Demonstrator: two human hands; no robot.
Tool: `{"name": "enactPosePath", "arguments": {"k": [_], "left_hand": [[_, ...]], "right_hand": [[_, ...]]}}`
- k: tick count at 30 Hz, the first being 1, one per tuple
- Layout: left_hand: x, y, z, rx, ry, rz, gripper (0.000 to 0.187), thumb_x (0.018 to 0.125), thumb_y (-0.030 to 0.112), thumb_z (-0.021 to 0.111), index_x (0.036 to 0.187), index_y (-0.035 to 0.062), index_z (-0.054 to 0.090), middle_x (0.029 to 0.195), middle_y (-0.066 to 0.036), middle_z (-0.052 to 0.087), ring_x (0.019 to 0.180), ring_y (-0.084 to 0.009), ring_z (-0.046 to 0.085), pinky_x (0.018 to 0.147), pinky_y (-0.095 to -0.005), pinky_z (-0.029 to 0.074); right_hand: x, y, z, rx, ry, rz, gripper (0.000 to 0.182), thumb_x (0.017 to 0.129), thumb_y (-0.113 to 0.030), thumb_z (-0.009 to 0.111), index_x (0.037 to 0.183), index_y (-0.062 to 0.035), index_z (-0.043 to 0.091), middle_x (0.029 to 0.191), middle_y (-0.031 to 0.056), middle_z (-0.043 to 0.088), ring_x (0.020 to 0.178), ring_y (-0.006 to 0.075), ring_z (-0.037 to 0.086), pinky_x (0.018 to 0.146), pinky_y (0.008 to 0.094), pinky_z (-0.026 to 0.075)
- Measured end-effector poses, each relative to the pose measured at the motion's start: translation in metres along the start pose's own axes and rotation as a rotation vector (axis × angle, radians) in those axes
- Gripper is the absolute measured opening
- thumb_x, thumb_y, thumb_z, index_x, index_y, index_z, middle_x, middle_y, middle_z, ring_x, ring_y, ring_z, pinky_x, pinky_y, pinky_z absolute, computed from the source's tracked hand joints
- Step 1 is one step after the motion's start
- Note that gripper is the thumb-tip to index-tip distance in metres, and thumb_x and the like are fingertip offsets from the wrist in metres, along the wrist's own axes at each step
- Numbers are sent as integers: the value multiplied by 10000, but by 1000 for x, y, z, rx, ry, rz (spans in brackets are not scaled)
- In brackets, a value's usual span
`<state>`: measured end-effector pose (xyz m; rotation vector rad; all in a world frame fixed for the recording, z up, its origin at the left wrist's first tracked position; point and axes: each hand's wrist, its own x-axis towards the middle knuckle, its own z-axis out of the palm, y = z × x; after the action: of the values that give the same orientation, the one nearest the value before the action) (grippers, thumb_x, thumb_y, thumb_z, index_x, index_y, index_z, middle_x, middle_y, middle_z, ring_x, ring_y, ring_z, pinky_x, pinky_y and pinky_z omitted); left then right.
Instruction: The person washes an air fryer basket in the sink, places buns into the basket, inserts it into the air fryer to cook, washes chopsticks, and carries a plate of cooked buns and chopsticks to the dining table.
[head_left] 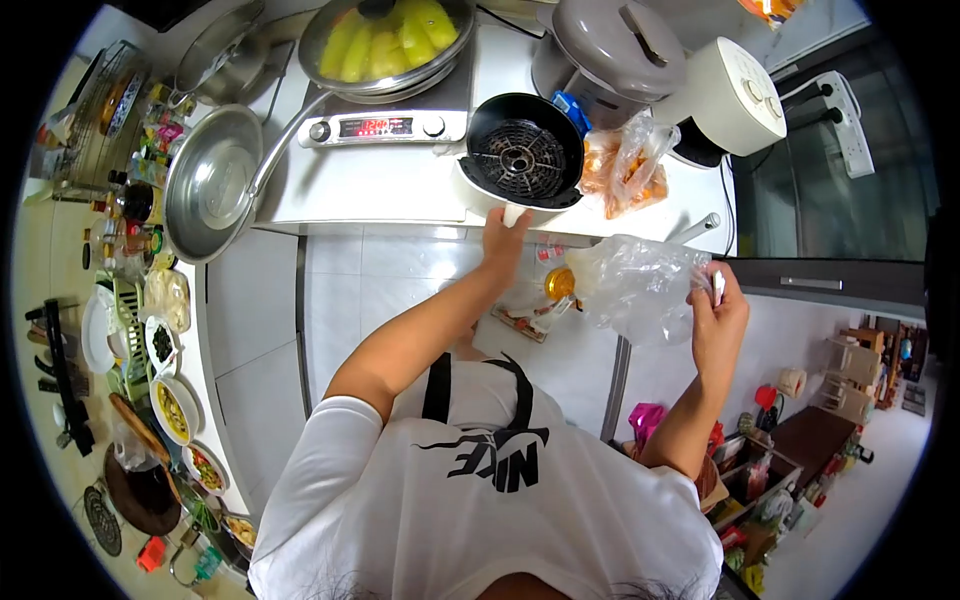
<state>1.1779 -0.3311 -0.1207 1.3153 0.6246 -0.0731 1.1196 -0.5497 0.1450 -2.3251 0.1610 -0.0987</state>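
Note:
My left hand (505,243) is closed round the pale handle of a black air fryer basket (525,150) at the counter's front edge. Inside the basket is a round slotted rack; no food shows on it. Out to the right, my right hand (718,298) pinches a clear plastic bag (640,285), which hangs over the floor in front of the counter. A knotted bag of orange food (625,170) lies just right of the basket. The white air fryer body (722,97) stands behind that bag.
An induction cooker (385,127) bears a lidded pan of green food (398,40). Behind the basket stands a grey pressure cooker (610,50). A steel pan (212,183) sits at the left. Dishes of food line the left counter. A power strip (848,125) hangs at right.

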Motion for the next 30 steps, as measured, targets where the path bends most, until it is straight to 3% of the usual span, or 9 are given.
{"name": "enactPosePath", "arguments": {"k": [3,7,10,13,16,17,20,21,30], "left_hand": [[-5,10,-5,6,-68,-56,484,820,321,730,1128,17,513,994,-59,567,899,-140,500,784,-293,430],[-23,6,-50,270,65,237,578,791,211,752,1259,11,476,1209,-116,499,1027,-204,466,899,-322,408],[-74,51,-101,483,107,571,633,734,217,779,1280,54,504,1221,-139,516,996,-278,526,892,-357,435],[-139,107,-142,414,-100,545,690,714,169,784,1327,77,480,1249,-123,509,1008,-277,526,865,-351,457],[-178,120,-175,477,-118,547,732,721,133,772,1371,94,439,1241,-134,513,1020,-275,537,819,-344,477],[-187,119,-181,487,-21,626,613,717,114,763,1284,85,531,1191,-121,529,982,-274,570,791,-343,488],[-199,68,-225,540,134,551,404,713,92,742,1104,79,637,1118,-105,543,933,-278,600,771,-357,495],[-203,55,-238,513,231,561,339,729,80,712,1063,83,653,1094,-98,544,894,-265,601,740,-340,492],[-348,-37,-351,374,1041,418,124,783,120,661,897,97,704,974,-68,478,689,-213,547,633,-316,472]], "right_hand": [[-4,-6,11,69,-83,-55,143,803,-8,581,944,-28,595,621,19,501,577,79,442,515,246,356],[-7,-17,45,42,-239,-193,187,770,5,605,951,-41,596,624,67,513,545,118,453,521,266,380],[-11,-43,77,22,-418,-273,174,787,10,591,957,-29,597,656,39,557,569,91,479,531,230,386],[-22,-59,120,81,-561,-479,182,778,11,599,958,-19,594,672,95,576,549,148,513,535,257,414],[-45,-85,162,115,-732,-508,181,765,14,605,940,-27,593,705,121,601,555,197,555,540,300,441],[-55,-93,176,120,-794,-527,170,764,10,610,929,-29,594,719,130,607,589,213,593,551,319,450],[-89,-124,207,75,-940,-765,178,770,2,617,945,-26,601,723,136,611,602,213,596,553,328,446],[-99,-136,213,24,-1054,-728,200,763,-39,629,958,-33,589,822,158,627,710,339,618,638,384,475],[-245,-174,284,-65,-1414,-1064,156,817,-57,665,959,-2,634,844,144,596,706,260,571,636,320,450]]}}
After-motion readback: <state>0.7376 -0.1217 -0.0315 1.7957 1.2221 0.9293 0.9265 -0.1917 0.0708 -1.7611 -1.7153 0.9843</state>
